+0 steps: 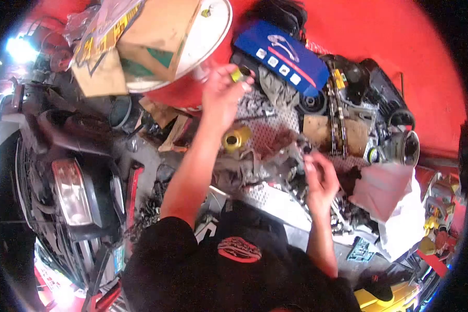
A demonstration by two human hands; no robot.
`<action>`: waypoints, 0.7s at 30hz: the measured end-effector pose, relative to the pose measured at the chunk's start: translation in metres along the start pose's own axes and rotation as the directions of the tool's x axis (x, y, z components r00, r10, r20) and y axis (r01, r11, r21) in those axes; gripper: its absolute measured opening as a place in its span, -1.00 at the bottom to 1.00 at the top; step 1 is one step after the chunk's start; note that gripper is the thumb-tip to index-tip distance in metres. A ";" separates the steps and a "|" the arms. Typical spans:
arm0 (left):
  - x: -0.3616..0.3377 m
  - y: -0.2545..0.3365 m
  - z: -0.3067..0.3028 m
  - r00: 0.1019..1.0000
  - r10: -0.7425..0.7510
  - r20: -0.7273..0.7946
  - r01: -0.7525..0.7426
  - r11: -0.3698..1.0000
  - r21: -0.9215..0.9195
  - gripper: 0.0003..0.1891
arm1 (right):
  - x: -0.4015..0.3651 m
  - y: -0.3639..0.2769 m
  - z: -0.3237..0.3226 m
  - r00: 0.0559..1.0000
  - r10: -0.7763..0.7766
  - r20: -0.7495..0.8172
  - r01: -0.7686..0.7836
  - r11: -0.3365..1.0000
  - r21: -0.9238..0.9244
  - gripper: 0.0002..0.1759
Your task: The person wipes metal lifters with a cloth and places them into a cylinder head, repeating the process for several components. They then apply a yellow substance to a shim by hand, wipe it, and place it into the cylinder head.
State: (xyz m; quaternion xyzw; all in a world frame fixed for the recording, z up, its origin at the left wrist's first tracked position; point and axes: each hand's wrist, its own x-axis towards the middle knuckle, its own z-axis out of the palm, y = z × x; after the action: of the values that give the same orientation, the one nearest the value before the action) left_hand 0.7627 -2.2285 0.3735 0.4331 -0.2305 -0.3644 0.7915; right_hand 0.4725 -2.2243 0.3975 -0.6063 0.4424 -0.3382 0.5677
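Beyond black shirt (239,249), left hand (221,96) far, pinching small yellow piece (237,75); right hand (320,177) near, pinched narrow, contents unclear. Probably best: hold firm, low over metal bench (275,200).

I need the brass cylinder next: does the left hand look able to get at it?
Probably yes: the brass cylinder lies uncovered beside the left hand, though it holds a small yellow piece.

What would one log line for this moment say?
left hand: raised, pinching small yellow part | right hand: fingers at dark metal parts on bench | golden cylinder: beside left forearm
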 end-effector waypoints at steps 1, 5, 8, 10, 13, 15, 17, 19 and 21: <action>-0.033 -0.003 0.011 1.000 -0.008 0.017 0.008 1.000 0.011 -0.59 | -0.005 0.001 0.008 0.999 -0.037 0.026 0.034 0.994 0.107 -0.61; -0.160 0.003 0.061 0.995 -0.020 0.100 0.023 0.999 -0.029 -0.56 | -0.038 -0.017 0.012 0.978 -0.124 0.168 0.076 0.961 0.265 -0.45; -0.231 0.007 0.093 0.979 0.100 0.177 -0.102 0.995 0.005 -0.58 | -0.071 -0.023 -0.005 0.926 -0.291 0.240 0.196 0.915 0.353 -0.40; -0.268 0.007 0.110 0.974 0.176 0.144 -0.187 0.980 0.070 -0.57 | -0.098 -0.030 -0.022 0.933 -0.248 0.262 0.127 0.905 0.405 -0.45; -0.304 0.003 0.125 0.923 0.357 0.147 -0.385 0.868 0.314 -0.53 | -0.125 -0.032 -0.044 0.936 -0.270 0.224 0.183 0.921 0.345 -0.49; -0.324 0.018 0.126 0.895 0.368 0.251 -0.438 0.617 0.654 -0.52 | -0.134 -0.032 -0.059 0.888 -0.402 0.225 0.348 0.905 0.243 -0.51; -0.340 0.041 0.134 0.922 0.320 0.218 -0.371 0.568 0.735 -0.51 | -0.139 -0.029 -0.074 0.853 -0.470 0.226 0.454 0.883 0.123 -0.50; -0.351 0.062 0.133 0.911 0.258 0.321 -0.411 0.551 0.726 -0.54 | -0.147 -0.036 -0.087 0.830 -0.492 0.260 0.478 0.870 0.121 -0.50; -0.349 0.083 0.132 0.827 0.235 0.511 -0.562 0.381 0.734 -0.61 | -0.152 -0.045 -0.098 0.803 -0.512 0.303 0.505 0.856 0.108 -0.49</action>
State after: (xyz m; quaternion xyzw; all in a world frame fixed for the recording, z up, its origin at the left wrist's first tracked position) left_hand 0.4843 -1.9959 0.4957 0.6324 -0.6052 -0.0588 0.4800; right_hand 0.3317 -2.1242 0.4683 -0.7430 0.1615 -0.3794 0.5271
